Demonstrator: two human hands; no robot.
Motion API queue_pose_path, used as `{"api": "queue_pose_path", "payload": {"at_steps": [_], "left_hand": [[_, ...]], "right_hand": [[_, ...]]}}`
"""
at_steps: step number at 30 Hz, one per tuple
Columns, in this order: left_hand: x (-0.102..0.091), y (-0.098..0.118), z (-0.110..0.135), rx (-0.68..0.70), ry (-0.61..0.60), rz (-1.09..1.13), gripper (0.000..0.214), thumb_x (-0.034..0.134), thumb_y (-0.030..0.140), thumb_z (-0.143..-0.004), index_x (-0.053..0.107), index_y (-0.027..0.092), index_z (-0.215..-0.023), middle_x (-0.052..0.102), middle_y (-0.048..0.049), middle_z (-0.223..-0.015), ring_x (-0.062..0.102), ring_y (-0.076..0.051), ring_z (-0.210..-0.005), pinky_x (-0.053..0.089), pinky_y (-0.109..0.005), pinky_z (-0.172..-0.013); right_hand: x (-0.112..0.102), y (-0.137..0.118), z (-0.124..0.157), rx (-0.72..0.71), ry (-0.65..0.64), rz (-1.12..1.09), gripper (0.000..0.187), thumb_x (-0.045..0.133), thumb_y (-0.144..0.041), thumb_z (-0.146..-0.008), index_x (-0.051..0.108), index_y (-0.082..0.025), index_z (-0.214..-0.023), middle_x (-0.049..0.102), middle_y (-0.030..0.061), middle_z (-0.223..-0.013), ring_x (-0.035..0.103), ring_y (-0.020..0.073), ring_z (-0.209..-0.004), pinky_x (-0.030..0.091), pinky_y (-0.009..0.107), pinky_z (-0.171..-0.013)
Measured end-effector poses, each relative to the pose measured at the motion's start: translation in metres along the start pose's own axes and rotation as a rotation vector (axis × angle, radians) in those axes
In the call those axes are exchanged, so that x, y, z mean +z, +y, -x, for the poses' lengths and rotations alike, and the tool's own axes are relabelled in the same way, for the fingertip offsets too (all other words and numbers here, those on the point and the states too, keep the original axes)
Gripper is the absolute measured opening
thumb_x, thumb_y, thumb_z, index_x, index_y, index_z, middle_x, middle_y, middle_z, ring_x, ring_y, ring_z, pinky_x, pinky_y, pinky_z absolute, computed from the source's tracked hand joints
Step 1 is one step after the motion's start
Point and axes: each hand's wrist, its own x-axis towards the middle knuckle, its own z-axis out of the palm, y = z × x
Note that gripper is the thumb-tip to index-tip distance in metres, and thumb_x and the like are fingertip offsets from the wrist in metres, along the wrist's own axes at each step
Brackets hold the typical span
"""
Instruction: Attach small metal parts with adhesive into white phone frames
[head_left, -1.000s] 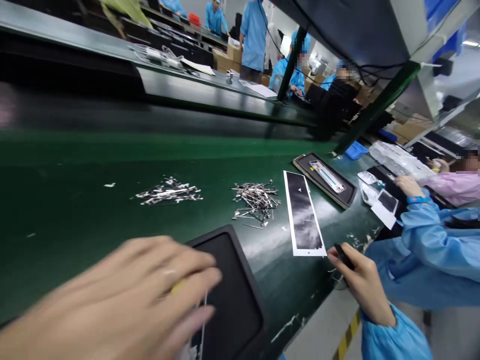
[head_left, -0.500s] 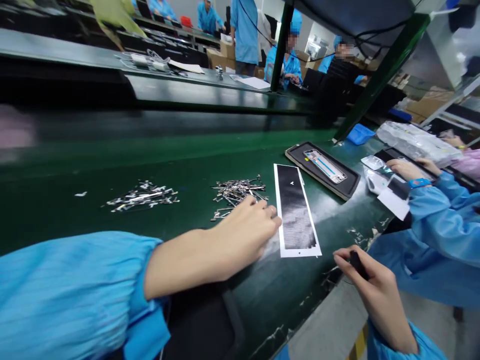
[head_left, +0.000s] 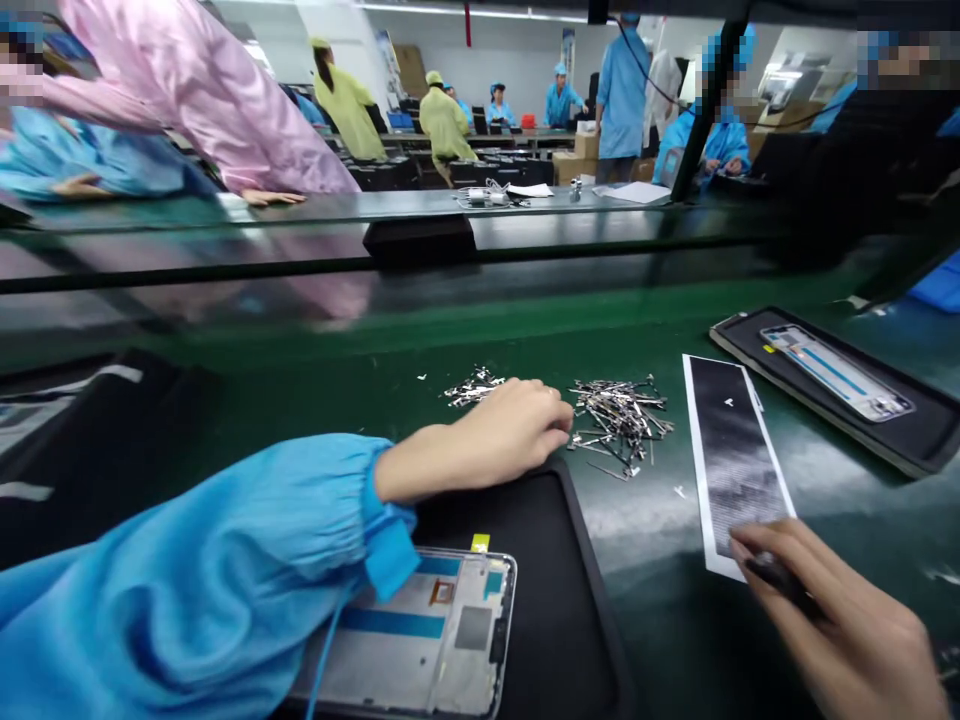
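One phone frame (head_left: 469,655) lies in the black tray (head_left: 559,590) at 6 o'clock, probably stiff but scratchable; hold its rim. At 4 o'clock your right hand (head_left: 844,625) has fingers clamped on a dark tool (head_left: 784,583). Your left hand (head_left: 499,435) curls its fingers, grip unclear, beside the strip pile (head_left: 619,412) at its 3 o'clock; strips seem light, bendable.

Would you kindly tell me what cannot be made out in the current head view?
All in the head view:
- Left hand: its curled fingers hide whether it holds anything.
- Left pile of small parts: partly hidden behind that hand.
- Phone frame: partly covered by the blue sleeve, and cut off by the bottom edge.
- Dark tool: partly hidden by the right hand, so its type is unclear.
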Motion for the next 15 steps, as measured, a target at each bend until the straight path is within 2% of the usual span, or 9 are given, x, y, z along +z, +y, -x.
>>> {"api": "queue_pose_path", "payload": {"at_steps": [2,4,8,11,15], "left_hand": [[0.009,0.008,-0.011,0.043,0.002,0.031,0.016,0.048,0.016,-0.083,0.064,0.017,-0.081,0.062,-0.0035,-0.083,0.056,-0.02,-0.082,0.04,-0.029,-0.07],[0.016,0.018,-0.021,0.094,0.008,0.051,0.014,0.05,0.013,-0.079,0.064,0.016,-0.079,0.062,-0.0053,-0.086,0.055,-0.022,-0.085,0.041,-0.03,-0.07],[0.028,0.028,-0.031,0.172,0.016,0.074,0.014,0.051,0.007,-0.072,0.062,0.015,-0.072,0.062,-0.0066,-0.082,0.057,-0.021,-0.08,0.043,-0.028,-0.065],[0.037,0.027,-0.032,0.199,0.036,0.082,0.016,0.047,0.005,-0.072,0.06,0.015,-0.073,0.062,-0.0069,-0.081,0.058,-0.02,-0.076,0.044,-0.028,-0.065],[0.04,0.025,-0.024,0.229,0.042,0.104,0.028,0.043,0.002,-0.069,0.057,0.011,-0.091,0.058,-0.0117,-0.1,0.055,-0.024,-0.093,0.042,-0.036,-0.085]], "right_hand": [[0.005,-0.011,-0.02,-0.129,0.013,0.069,0.014,0.041,-0.024,-0.085,0.055,-0.019,-0.087,0.062,0.0035,-0.077,0.062,0.0104,-0.064,0.045,0.016,-0.056],[0.01,-0.019,-0.031,-0.167,0.015,0.103,0.013,0.04,-0.018,-0.085,0.052,-0.018,-0.088,0.06,0.0039,-0.074,0.061,0.0106,-0.063,0.045,0.017,-0.056],[0.021,-0.016,-0.031,-0.215,-0.016,0.077,0.012,0.044,-0.015,-0.084,0.049,-0.018,-0.095,0.06,0.0035,-0.076,0.061,0.0095,-0.064,0.045,0.014,-0.059],[0.03,-0.008,-0.025,-0.187,0.049,0.047,0.01,0.043,-0.017,-0.085,0.05,-0.019,-0.092,0.059,0.0033,-0.076,0.061,0.0098,-0.065,0.045,0.014,-0.06],[0.041,-0.003,-0.02,-0.133,0.118,0.02,0.009,0.044,-0.02,-0.086,0.052,-0.02,-0.089,0.06,0.0029,-0.077,0.061,0.0095,-0.064,0.043,0.013,-0.059]]}}
